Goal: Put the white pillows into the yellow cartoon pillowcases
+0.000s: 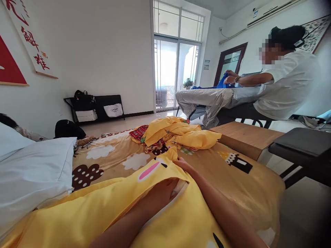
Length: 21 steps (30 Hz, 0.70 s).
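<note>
A yellow cloth cover (85,203) with a printed pink oval and black marks spreads across the foreground, a long slit open in its side. Through that slit reaches my left hand (167,187); its fingers are mostly hidden inside, near a patch of pale material. My right hand (182,164) is outside, closed around the cover's raised far corner. Beneath lies a brown patterned blanket (108,163) with clouds and polka-dot shapes. Just beyond my hands sits a crumpled heap of yellow cloth (178,132) with a red checked piece (139,133) at its left.
White pillows (38,172) lie at the left, near a black cap (68,129). A wooden board (248,136) and a black stool (302,143) border the bed's right side. A co-worker (287,79) handles blue cloth (222,82) at a covered table (204,96).
</note>
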### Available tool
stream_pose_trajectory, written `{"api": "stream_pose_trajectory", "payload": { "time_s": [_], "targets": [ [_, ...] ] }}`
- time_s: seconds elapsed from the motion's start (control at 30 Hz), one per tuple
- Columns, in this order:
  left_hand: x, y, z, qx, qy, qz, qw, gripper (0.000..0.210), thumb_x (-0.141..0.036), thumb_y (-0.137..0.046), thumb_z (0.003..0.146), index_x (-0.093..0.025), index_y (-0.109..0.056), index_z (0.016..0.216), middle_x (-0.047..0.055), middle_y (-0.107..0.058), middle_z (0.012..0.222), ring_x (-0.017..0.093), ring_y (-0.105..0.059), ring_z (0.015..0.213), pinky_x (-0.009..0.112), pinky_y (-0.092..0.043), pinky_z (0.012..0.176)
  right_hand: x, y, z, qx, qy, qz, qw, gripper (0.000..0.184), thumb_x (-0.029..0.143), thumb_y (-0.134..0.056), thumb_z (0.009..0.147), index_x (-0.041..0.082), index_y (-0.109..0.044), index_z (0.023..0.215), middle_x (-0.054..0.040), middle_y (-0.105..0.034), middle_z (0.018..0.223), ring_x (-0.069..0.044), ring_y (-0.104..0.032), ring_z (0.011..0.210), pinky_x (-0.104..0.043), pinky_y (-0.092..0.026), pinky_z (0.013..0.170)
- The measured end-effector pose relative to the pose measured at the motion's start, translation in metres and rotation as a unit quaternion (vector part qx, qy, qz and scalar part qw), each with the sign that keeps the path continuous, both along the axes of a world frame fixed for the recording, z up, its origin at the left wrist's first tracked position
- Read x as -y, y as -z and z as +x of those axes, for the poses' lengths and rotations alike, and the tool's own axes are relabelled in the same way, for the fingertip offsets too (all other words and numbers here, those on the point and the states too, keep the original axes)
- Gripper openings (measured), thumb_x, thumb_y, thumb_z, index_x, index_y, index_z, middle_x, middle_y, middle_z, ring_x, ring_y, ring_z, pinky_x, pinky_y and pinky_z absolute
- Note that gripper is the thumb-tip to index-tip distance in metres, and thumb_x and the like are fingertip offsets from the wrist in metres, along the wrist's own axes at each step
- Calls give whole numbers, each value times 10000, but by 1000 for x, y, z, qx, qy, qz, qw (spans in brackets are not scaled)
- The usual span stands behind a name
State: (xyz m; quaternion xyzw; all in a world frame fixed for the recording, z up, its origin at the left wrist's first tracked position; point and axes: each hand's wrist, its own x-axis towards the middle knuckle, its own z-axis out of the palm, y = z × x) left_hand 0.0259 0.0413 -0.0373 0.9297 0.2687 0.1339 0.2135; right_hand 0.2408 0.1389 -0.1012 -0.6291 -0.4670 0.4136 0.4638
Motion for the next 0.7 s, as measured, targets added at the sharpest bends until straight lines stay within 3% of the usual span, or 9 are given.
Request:
{"api": "stream_pose_trajectory", "payload": {
  "time_s": [0.07,0.13,0.23,0.27,0.37,0.47,0.6,0.7],
  "targets": [
    [12,-15,-6,-5,-35,32,999,364,-406,-429,943,-291,-601,1242,51,-683,1188,258,-625,1111,406,-489,996,-1,1,-1,-45,35,29,998,199,303,-604,904,126,-617,994,-46,-688,922,-123,-654,738,-287,-560,691],
    [24,-27,-11,-10,-72,103,992,366,-309,-374,956,-266,-602,1238,73,-705,1063,254,-654,1001,409,-526,899,0,-2,1,-87,62,55,993,212,283,-619,871,147,-609,1033,-70,-699,995,-144,-667,777,-283,-561,709],
    [29,-35,-15,-10,-144,284,948,566,-181,-494,868,-238,-411,1425,140,-588,1281,316,-571,1148,499,-478,940,4,-11,7,-133,72,85,985,282,286,-687,766,183,-627,1022,-69,-723,1004,-190,-683,790,-282,-564,684],
    [27,-35,-15,-30,-168,321,931,588,-161,-526,844,-224,-416,1418,159,-558,1318,337,-552,1177,517,-467,943,6,-15,10,-144,69,87,983,295,282,-711,728,183,-640,996,-68,-731,972,-204,-685,770,-292,-565,664],
    [17,-34,-16,-139,-185,271,934,296,-171,-444,905,-162,-605,1153,152,-675,1090,307,-659,983,443,-523,803,11,-26,17,-160,63,90,981,278,239,-748,650,162,-670,906,-69,-742,860,-217,-678,688,-313,-560,622],
    [17,-40,-19,-206,-90,203,953,295,-201,-324,963,-178,-618,963,82,-711,780,260,-697,717,348,-508,622,12,-37,20,-158,83,111,978,231,224,-746,676,151,-674,884,-56,-738,842,-187,-674,695,-297,-557,661],
    [46,-58,-29,-216,29,198,956,215,-214,-384,925,-211,-597,894,65,-695,701,250,-689,639,296,-438,551,9,-52,14,-145,98,128,976,167,275,-690,806,132,-653,883,-22,-709,812,-124,-651,679,-291,-551,685],
    [66,-66,-37,-245,48,166,954,181,-164,-433,855,-218,-598,907,69,-695,728,257,-687,653,286,-397,529,11,-68,8,-141,90,143,975,227,325,-757,714,134,-661,788,-24,-693,717,-166,-651,670,-305,-546,653]
  ]
}}
